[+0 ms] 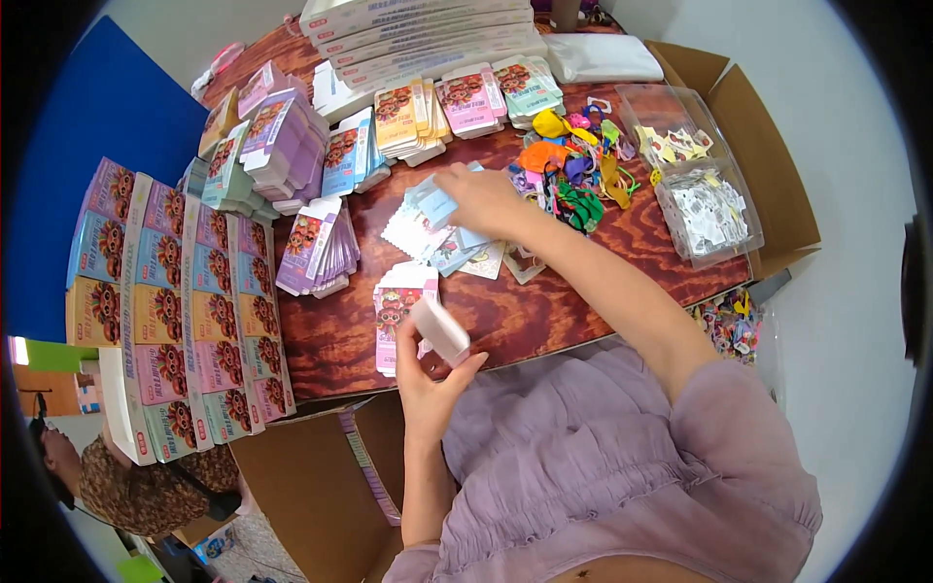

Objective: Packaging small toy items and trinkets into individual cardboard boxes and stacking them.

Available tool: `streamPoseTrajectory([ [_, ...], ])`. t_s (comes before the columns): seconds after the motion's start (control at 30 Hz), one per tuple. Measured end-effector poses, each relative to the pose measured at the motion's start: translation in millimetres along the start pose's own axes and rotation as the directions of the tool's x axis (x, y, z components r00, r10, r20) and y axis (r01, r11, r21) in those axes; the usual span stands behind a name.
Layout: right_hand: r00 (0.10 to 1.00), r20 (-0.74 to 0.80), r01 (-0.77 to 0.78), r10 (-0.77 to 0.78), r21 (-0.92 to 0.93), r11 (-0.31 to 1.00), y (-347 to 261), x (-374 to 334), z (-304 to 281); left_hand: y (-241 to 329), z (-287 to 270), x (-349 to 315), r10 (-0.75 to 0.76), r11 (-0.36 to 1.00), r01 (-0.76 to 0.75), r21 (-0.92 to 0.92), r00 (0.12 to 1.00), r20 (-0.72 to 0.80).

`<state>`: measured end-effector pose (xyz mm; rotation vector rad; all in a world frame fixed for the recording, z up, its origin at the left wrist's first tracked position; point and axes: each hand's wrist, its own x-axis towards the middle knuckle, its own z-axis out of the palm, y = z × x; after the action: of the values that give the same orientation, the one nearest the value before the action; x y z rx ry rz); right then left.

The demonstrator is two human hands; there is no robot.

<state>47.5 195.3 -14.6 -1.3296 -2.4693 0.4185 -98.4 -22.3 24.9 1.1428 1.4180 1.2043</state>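
Note:
My left hand [428,389] grips a small open carton [442,332], tilted, its pale inside showing. It is held over the near edge of the table, beside a stack of flat pink cartons [391,311]. Farther off, my right hand [478,201] reaches over a loose pile of light blue and white cards [416,225]. Its fingers are bent down, pinching at a light blue card; the fingertips are partly hidden. Right of that hand lies a heap of colourful small balloon-like pieces and bands [583,170].
Stacks of coloured cartons [408,115] line the back, below piled white boxes [428,39]. Filled display trays [194,311] stand at left. Clear tubs [709,214] hold small printed pieces at right, by a cardboard box [768,146]. Another person [146,486] is at lower left.

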Motion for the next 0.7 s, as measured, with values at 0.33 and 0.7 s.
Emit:
streamPoseTrajectory([
  [0.33,0.983,0.133,0.136,-0.124,-0.085,0.987,14.9,31.4,-59.3,-4.9,13.8,-3.2,0.138,0.883,-0.151,0.445,0.989,0.061],
  [0.7,1.0,-0.022,-0.004,0.02,0.572,0.82,24.6,-50.6,-77.6,-3.0,31.7,-2.9,0.11,0.842,-0.103,0.53,0.994,0.018],
])
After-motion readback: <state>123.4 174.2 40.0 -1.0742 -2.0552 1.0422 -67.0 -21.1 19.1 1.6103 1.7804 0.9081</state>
